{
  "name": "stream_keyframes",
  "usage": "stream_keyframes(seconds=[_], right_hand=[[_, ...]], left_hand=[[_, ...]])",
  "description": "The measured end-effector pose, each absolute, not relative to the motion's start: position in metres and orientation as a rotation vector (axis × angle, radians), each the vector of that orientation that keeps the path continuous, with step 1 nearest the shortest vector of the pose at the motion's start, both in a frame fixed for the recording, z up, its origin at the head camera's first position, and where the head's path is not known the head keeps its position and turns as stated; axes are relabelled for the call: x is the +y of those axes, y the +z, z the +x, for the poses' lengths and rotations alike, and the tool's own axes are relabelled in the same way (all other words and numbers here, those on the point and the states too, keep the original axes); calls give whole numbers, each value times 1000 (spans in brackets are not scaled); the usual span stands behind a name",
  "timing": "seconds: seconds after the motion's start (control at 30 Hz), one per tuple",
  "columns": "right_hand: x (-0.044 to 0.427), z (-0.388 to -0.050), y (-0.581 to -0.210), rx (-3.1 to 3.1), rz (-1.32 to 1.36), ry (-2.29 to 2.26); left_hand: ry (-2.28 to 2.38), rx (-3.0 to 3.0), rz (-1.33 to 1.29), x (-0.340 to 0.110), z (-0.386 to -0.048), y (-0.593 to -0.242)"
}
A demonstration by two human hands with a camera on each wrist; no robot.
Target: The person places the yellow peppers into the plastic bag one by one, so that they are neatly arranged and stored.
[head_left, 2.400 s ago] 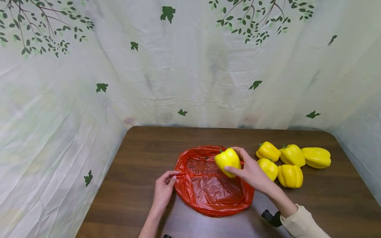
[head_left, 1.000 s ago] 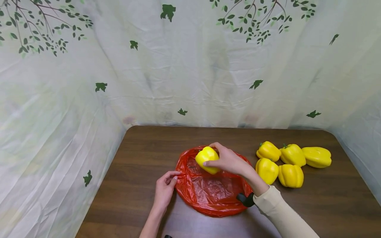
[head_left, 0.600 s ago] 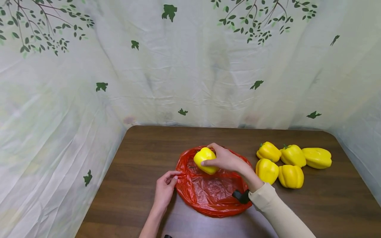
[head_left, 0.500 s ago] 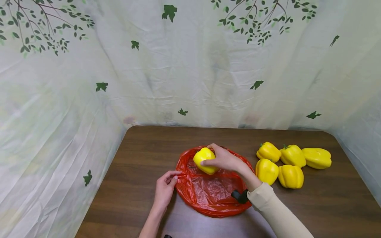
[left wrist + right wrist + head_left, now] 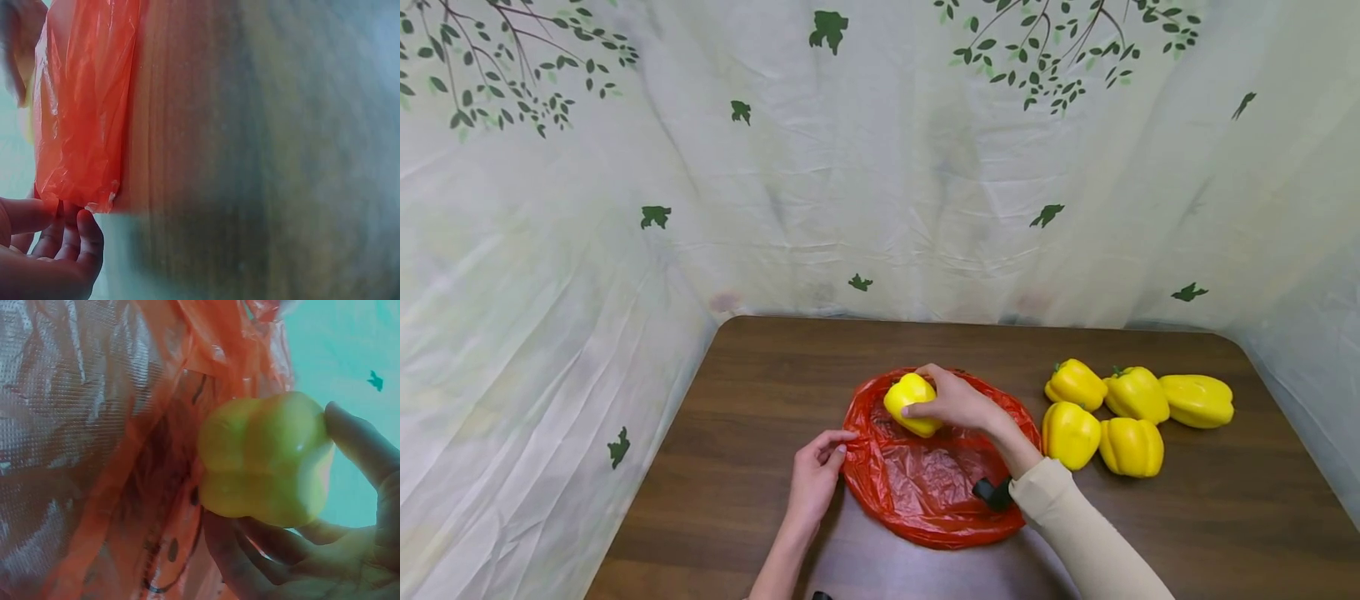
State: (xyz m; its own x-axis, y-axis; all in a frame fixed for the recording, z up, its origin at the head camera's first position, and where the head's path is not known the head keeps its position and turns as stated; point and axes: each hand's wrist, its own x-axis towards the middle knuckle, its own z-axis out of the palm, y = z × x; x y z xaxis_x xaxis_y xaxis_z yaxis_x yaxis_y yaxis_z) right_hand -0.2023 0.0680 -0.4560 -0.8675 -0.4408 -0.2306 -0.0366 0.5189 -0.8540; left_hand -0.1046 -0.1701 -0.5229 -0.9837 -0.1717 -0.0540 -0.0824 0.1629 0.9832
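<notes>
A red plastic bag (image 5: pixel 936 492) stands with its mouth spread wide on the table, left of the loose peppers. My left hand (image 5: pixel 817 471) pinches the bag's left rim between thumb and fingers; the left wrist view shows the same hold on the red plastic (image 5: pixel 87 125). In my right hand (image 5: pixel 958 402) is a yellow bell pepper (image 5: pixel 910 404), held at the far left part of the bag's opening. Thumb and fingers grip the pepper (image 5: pixel 269 459) from opposite sides in the right wrist view, with the bag's film close beside it.
Several yellow bell peppers (image 5: pixel 1131 447) lie grouped on the right of the brown wooden table (image 5: pixel 760 375). A pale curtain (image 5: pixel 880 183) with leaf prints hangs behind the table. A black wrist-camera piece (image 5: pixel 992 493) sits by the right cuff, over the bag.
My right hand has carried the yellow bell pepper leftward over the bag's opening, slowing to a small shift lately. The left hand keeps its place on the rim.
</notes>
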Motion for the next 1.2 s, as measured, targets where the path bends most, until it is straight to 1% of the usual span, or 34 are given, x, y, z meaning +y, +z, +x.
stream_keyframes(seconds=[0.3, 0.6, 0.87, 1.2], right_hand=[[60, -203, -462, 2429, -376, -1270], [58, -205, -475, 2432, -365, -1314], [60, -204, -479, 2447, -376, -1320], [57, -204, -479, 2361, -213, -1402]], left_hand=[[-1929, -2344, 201, -170, -103, -521], [-1920, -2374, 248, -169, -103, -520], [-1944, -2384, 266, -169, -105, -520], [-1943, -2365, 230, -168, -106, -520]])
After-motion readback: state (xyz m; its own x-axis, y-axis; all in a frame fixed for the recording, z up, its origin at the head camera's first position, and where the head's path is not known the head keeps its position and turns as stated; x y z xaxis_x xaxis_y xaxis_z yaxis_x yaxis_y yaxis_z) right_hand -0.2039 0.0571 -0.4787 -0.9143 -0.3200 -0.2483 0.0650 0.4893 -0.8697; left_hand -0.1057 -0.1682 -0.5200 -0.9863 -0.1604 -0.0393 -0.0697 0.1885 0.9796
